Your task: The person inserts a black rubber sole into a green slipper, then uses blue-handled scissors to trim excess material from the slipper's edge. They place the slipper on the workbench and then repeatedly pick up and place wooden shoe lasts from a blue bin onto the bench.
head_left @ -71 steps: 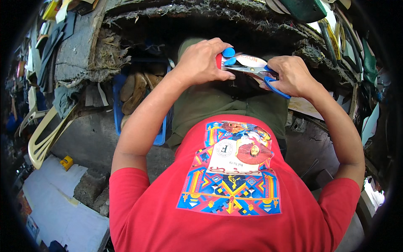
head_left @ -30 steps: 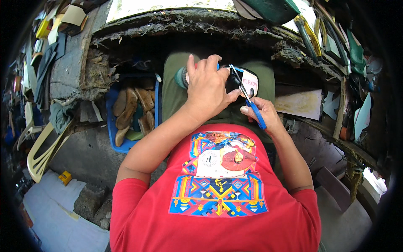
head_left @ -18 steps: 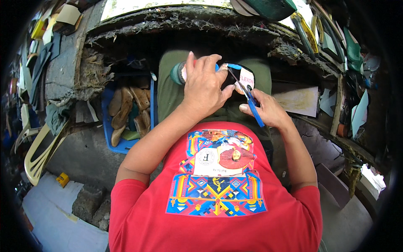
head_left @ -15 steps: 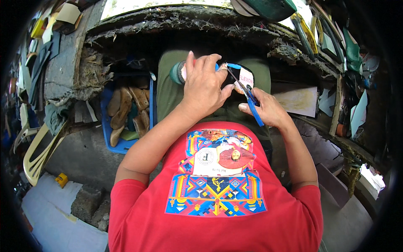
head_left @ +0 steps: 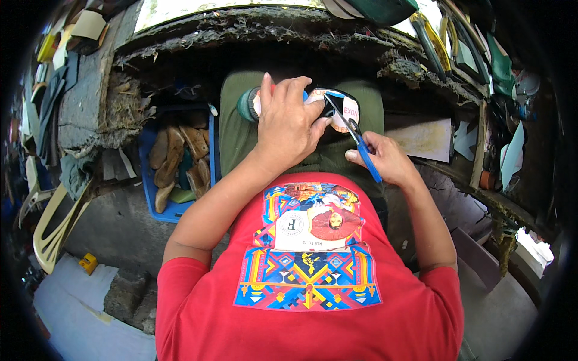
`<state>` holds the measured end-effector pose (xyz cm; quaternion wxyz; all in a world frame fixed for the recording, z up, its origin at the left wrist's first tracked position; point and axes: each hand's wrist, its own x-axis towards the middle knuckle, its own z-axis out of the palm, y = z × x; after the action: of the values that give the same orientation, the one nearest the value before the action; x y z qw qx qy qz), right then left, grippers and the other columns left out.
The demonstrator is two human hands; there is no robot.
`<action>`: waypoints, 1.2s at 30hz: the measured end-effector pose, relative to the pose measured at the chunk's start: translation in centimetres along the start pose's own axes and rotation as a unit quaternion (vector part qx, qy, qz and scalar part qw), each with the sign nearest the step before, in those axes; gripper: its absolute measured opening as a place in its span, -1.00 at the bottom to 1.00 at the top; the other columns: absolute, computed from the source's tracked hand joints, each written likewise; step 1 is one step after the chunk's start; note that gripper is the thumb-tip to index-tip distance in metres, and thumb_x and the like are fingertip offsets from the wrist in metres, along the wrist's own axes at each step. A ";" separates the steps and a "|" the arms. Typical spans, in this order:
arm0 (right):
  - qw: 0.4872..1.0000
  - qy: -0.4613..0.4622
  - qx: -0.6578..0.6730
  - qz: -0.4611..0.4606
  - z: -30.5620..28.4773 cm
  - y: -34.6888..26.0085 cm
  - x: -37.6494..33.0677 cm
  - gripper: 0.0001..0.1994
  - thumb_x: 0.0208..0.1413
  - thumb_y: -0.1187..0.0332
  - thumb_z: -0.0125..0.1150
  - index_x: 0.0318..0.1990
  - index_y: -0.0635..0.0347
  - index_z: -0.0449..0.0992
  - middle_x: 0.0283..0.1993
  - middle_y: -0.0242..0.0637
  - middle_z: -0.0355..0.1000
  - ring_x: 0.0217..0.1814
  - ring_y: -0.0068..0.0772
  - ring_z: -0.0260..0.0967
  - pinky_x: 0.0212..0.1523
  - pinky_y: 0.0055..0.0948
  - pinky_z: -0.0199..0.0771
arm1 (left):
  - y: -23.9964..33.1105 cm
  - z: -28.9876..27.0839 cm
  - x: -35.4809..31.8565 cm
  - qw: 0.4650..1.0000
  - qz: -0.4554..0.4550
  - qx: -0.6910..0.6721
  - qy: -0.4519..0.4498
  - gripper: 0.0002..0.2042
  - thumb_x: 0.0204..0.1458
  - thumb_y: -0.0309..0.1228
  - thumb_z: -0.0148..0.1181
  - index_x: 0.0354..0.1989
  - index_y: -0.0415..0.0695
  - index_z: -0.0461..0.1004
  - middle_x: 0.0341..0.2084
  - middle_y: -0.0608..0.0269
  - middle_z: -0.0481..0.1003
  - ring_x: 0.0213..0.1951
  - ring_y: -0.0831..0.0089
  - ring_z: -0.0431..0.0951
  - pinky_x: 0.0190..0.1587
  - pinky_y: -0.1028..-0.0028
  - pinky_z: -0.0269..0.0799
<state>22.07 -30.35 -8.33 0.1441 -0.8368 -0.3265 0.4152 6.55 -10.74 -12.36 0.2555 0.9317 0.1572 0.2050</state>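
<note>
Across my lap lies a shoe-shaped piece [head_left: 350,110] with a white, printed underside, dark edges and bits of blue on it. A rounded green end [head_left: 245,105] sticks out at its left; this may be a shoe last. My left hand [head_left: 284,123] is closed over the middle of the piece and hides much of it. In my right hand [head_left: 386,157] are blue-handled scissors [head_left: 368,160]. Their blades slant up and left over the white underside, with the tips close to the left hand's fingers. Whether the blades touch the material I cannot tell.
A blue crate [head_left: 212,144] of wooden shoe lasts [head_left: 170,159] stands left of my legs. The ragged workbench edge [head_left: 241,29] arches ahead of my knees. Pliers-like yellow-handled tools [head_left: 442,48] hang at the right. A pale plastic chair part [head_left: 45,231] is at the left.
The scissors' handles have come closer together, and the blades lie at a slightly different angle. More of the piece's white underside shows. My left hand keeps its grip.
</note>
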 end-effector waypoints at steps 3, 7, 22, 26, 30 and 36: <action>0.998 -0.014 -0.066 0.004 -0.9 -1.2 0.4 -0.32 0.06 -0.30 0.38 -0.29 0.32 0.55 -0.33 0.05 0.58 -0.25 0.14 0.54 -0.20 -0.07 0.49 | 0.1 0.1 0.0 1.000 0.001 0.008 -0.002 -0.72 -0.05 -0.26 0.48 -0.17 -0.06 0.71 0.16 -0.01 0.44 0.22 -0.01 0.41 0.42 -0.26 0.01; 0.997 -0.046 -0.056 0.024 -2.1 -2.4 0.6 -0.31 0.04 -0.32 0.38 -0.22 0.29 0.58 -0.30 0.04 0.59 -0.18 0.09 0.59 -0.13 -0.10 0.53 | 0.2 0.0 0.1 1.000 0.002 0.006 0.004 -0.72 -0.06 -0.27 0.49 -0.16 -0.06 0.71 0.16 0.02 0.45 0.22 0.01 0.41 0.43 -0.25 0.02; 0.998 -0.050 -0.008 0.041 -0.6 -0.3 -0.7 -0.38 0.04 -0.26 0.43 -0.31 0.26 0.57 -0.36 -0.01 0.57 -0.33 -0.02 0.51 -0.29 -0.13 0.45 | 0.1 0.2 -0.2 1.000 0.006 -0.003 0.010 -0.68 -0.09 -0.30 0.50 -0.11 0.00 0.72 0.15 0.05 0.45 0.22 0.04 0.41 0.43 -0.23 0.02; 0.994 -0.084 -0.070 0.027 -1.3 -1.4 -0.1 -0.29 0.07 -0.36 0.33 -0.17 0.28 0.55 -0.19 0.09 0.59 -0.11 0.11 0.56 -0.11 -0.05 0.50 | 0.2 0.2 -0.4 1.000 0.010 0.010 0.012 -0.69 -0.09 -0.31 0.49 -0.11 0.01 0.71 0.16 0.04 0.44 0.22 0.03 0.41 0.43 -0.23 0.03; 0.992 -0.062 -0.107 0.033 -1.3 -2.5 0.1 -0.28 0.04 -0.35 0.36 -0.17 0.29 0.55 -0.17 0.12 0.60 -0.04 0.17 0.58 -0.03 -0.02 0.52 | 0.2 0.3 -0.6 1.000 0.019 0.020 0.012 -0.71 -0.08 -0.32 0.48 -0.13 0.00 0.71 0.16 0.05 0.44 0.23 0.03 0.41 0.42 -0.24 0.03; 0.997 0.002 -0.067 0.040 -1.3 -2.2 -0.8 -0.38 -0.02 -0.27 0.46 -0.39 0.25 0.57 -0.43 0.04 0.56 -0.30 0.11 0.59 -0.24 -0.04 0.51 | 0.0 0.3 -0.5 1.000 0.012 -0.004 0.022 -0.73 -0.08 -0.33 0.50 -0.15 -0.02 0.72 0.15 0.08 0.45 0.23 0.03 0.41 0.43 -0.25 0.01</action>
<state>21.83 -29.24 -5.89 0.0715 -0.8577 -0.3201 0.3960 6.27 -11.07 -12.76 0.2530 0.9279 0.1505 0.2288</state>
